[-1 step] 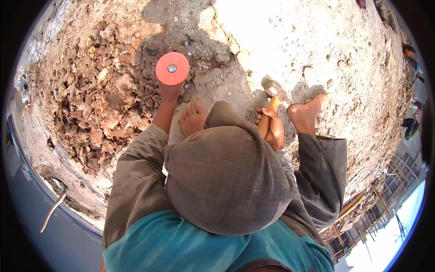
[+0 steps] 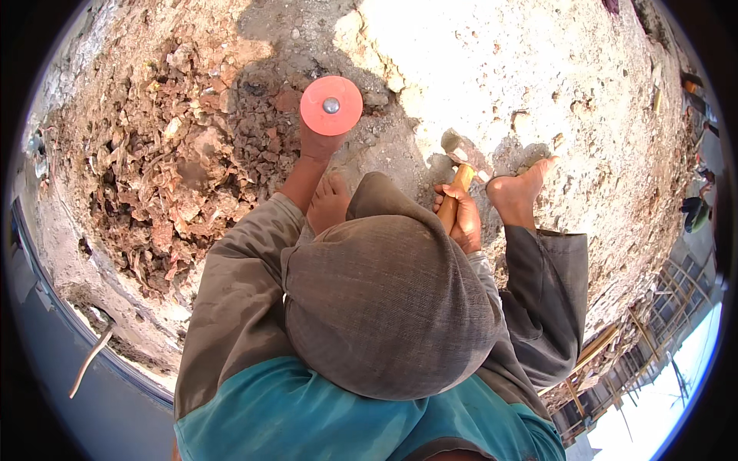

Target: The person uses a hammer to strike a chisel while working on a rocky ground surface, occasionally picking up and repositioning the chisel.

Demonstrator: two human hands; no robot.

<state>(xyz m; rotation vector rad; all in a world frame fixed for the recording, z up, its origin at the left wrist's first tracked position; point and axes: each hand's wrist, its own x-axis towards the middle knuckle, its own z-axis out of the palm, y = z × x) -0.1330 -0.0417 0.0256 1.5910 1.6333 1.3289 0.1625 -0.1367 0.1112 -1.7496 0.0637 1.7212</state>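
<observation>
Nothing has visibly moved between the two frames, taken at the same instant: the hands, the tool and the rubble lie exactly as they did, so the work stands where it was.

Seen from overhead, a person crouches barefoot on pale, dusty broken concrete ground [image 2: 538, 69], the grey hood of a loose garment filling the middle of the frame. At upper centre the left hand [image 2: 319, 144] reaches forward, its grip closed from below around a tool topped by a round orange-red plastic guard disc with a small metal stud at its centre [image 2: 331, 105]. The shaft beneath the disc is hidden by the hand, so what kind of point it carries cannot be told.

Right of centre, the right hand [image 2: 461, 219] has its grip clamped on the light wooden handle of a hammer [image 2: 455, 190], whose grey metal head [image 2: 453, 142] rests low, just above the dusty ground and well apart from the disc.

The left foot [image 2: 329, 201] sits beside the left forearm; the right foot [image 2: 521, 190] is planted just right of the hammer. A heap of reddish-brown broken brick and mortar rubble [image 2: 169, 177] spreads across the left of the frame, touching the shadowed patch under the disc. A bent metal rod [image 2: 91, 357] lies at lower left, and wooden scaffolding poles [image 2: 638, 338] show at lower right.
</observation>
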